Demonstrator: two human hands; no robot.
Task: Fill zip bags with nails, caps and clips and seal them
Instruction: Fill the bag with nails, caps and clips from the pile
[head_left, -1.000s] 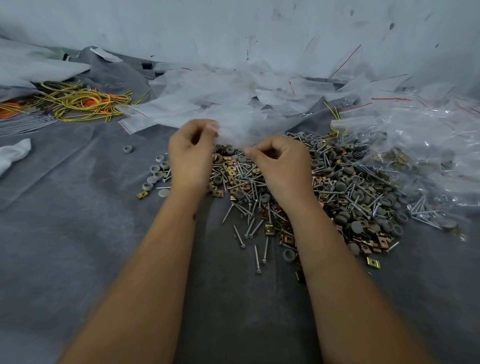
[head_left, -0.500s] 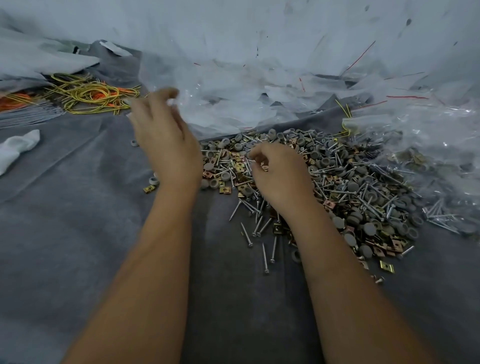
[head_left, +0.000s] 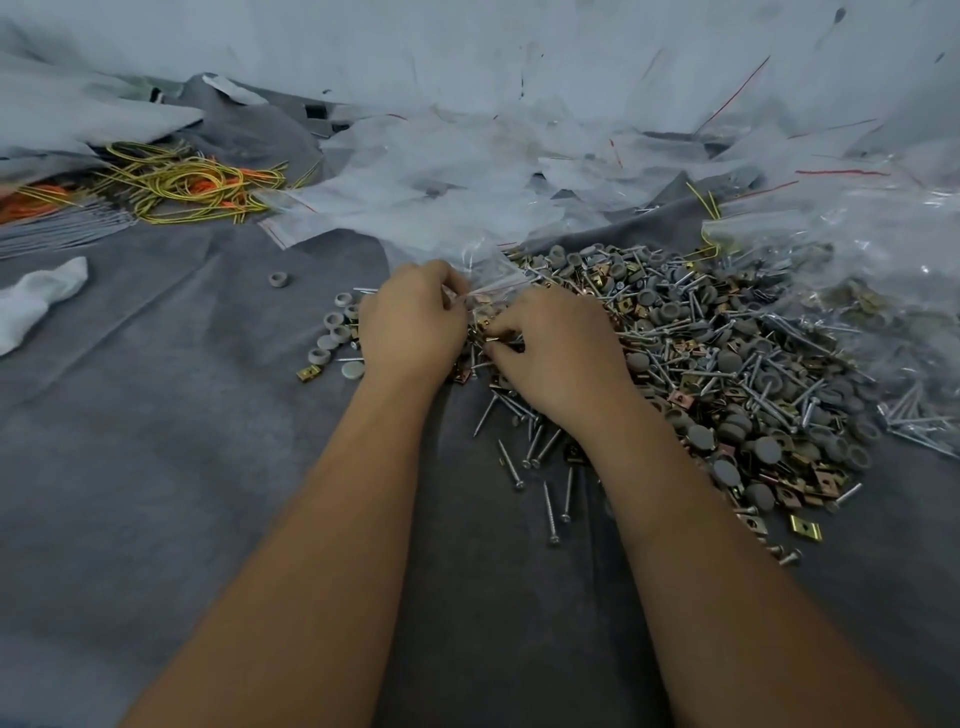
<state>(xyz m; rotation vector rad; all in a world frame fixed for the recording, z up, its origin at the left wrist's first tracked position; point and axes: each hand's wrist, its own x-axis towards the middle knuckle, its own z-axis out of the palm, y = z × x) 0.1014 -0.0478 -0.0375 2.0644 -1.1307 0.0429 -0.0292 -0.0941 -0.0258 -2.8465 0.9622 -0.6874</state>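
Observation:
A big heap of silver nails, grey round caps and brass clips (head_left: 727, 374) lies on the grey cloth at centre right. My left hand (head_left: 413, 325) pinches the red-striped mouth of a clear zip bag (head_left: 493, 273) over the heap's left edge. My right hand (head_left: 558, 351) is beside it with fingers closed on small brass clips at the bag's mouth; what exactly it grips is partly hidden. A pile of empty clear zip bags (head_left: 447, 182) lies just behind.
Loose grey caps (head_left: 332, 332) and one brass clip (head_left: 309, 372) lie left of my left hand. Yellow and orange wires (head_left: 182, 189) lie at far left, a white cloth (head_left: 36, 299) at the left edge. Filled clear bags (head_left: 857, 260) sit at right.
My left hand reached out to the bag pile on the left, then came back to the heap holding a zip bag. My right hand stayed on the heap, gathering clips.

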